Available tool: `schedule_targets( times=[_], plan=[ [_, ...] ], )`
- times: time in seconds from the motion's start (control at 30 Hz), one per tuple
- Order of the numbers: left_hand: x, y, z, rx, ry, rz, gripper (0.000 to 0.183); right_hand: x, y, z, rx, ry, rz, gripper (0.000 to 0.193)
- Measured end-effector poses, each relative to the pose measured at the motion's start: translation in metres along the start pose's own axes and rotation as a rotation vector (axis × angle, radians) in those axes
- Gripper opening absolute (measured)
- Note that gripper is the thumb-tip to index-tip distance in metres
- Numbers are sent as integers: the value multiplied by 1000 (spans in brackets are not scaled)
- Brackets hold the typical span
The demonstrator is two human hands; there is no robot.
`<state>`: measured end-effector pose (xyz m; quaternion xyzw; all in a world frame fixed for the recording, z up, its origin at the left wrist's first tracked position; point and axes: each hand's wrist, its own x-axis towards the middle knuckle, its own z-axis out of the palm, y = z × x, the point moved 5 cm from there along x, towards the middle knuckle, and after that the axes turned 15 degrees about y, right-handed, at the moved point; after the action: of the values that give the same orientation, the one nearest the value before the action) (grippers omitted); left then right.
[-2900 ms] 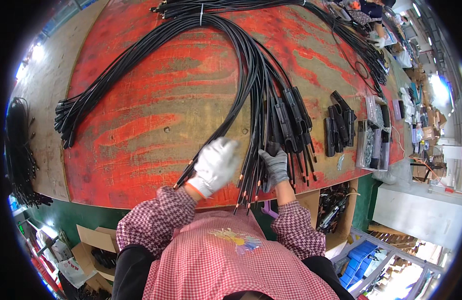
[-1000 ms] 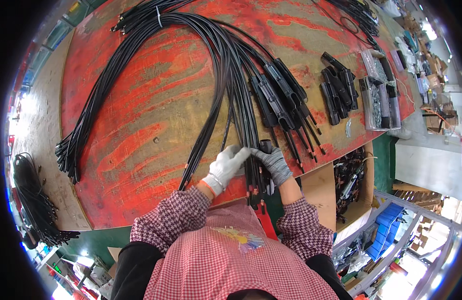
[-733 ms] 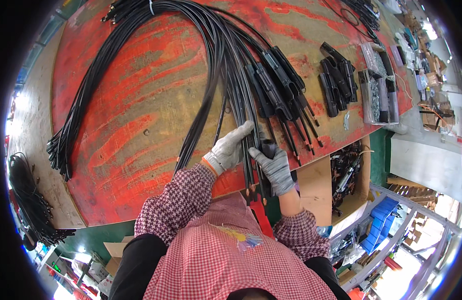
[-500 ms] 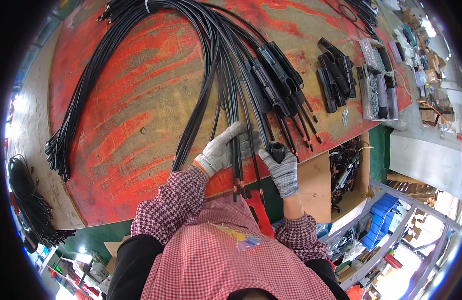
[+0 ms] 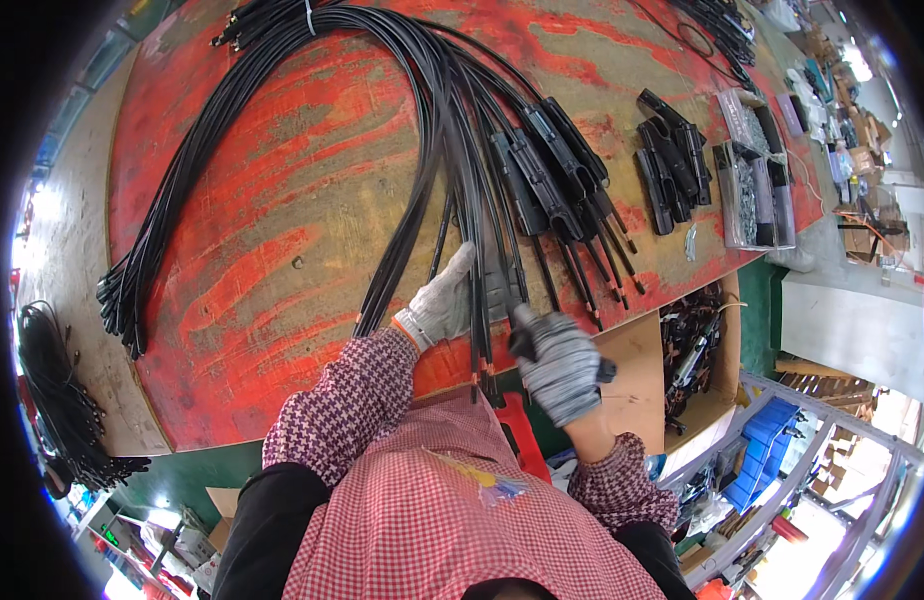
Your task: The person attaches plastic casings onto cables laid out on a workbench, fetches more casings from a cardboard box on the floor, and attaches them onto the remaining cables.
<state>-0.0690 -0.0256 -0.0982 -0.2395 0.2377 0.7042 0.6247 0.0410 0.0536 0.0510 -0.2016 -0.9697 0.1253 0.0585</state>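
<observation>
black cables [image 5: 474, 345] lie across the half-open left hand [image 5: 444, 303] near the edge of the counter [image 5: 322, 210]; the right hand [image 5: 564, 368] is curled around a blurred black part [image 5: 523, 346]. better to keep cables steady, ends separated.

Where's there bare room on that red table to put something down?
Widest: the table inside the cable arch. A narrower strip runs between the cable-mounted black housings and the loose black ones. Crowded: around the left hand and right hand.

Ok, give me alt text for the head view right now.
Gloved left hand cups black cables at the near edge of a worn red table; gloved right hand, blurred, grips a small black part. More black parts lie on the right.
</observation>
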Motion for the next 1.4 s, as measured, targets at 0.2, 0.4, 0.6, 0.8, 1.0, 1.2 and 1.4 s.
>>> schedule_targets(
  times=[0.2, 0.4, 0.6, 0.8, 1.0, 1.2, 1.4],
  plan=[
    [-23, 1, 33, 8, 135, 20, 41, -64, -1, 41, 455, -404, 280, 54],
    [-8, -2, 25, 110, 294, 19, 30, -88, 57, 31, 930, -35, 974, 34],
    [-3, -3, 33, 251, 445, 49, 24, -66, 38, 52, 1044, -331, 907, 36],
    [-16, 9, 30, 307, 462, 83, 21, -6, 35, 81, 1343, -277, 1127, 38],
    [-55, 40, 2, 321, 403, 134, 26, 37, 38, 79, 226, 334, 434, 54],
    [-67, 48, -1, 307, 172, 28, 36, 15, 33, 87, 245, 151, 445, 71],
    [-67, 51, 3, 356, 113, 32, 41, 73, 29, 58, 1591, -77, 869, 38]
  ],
)
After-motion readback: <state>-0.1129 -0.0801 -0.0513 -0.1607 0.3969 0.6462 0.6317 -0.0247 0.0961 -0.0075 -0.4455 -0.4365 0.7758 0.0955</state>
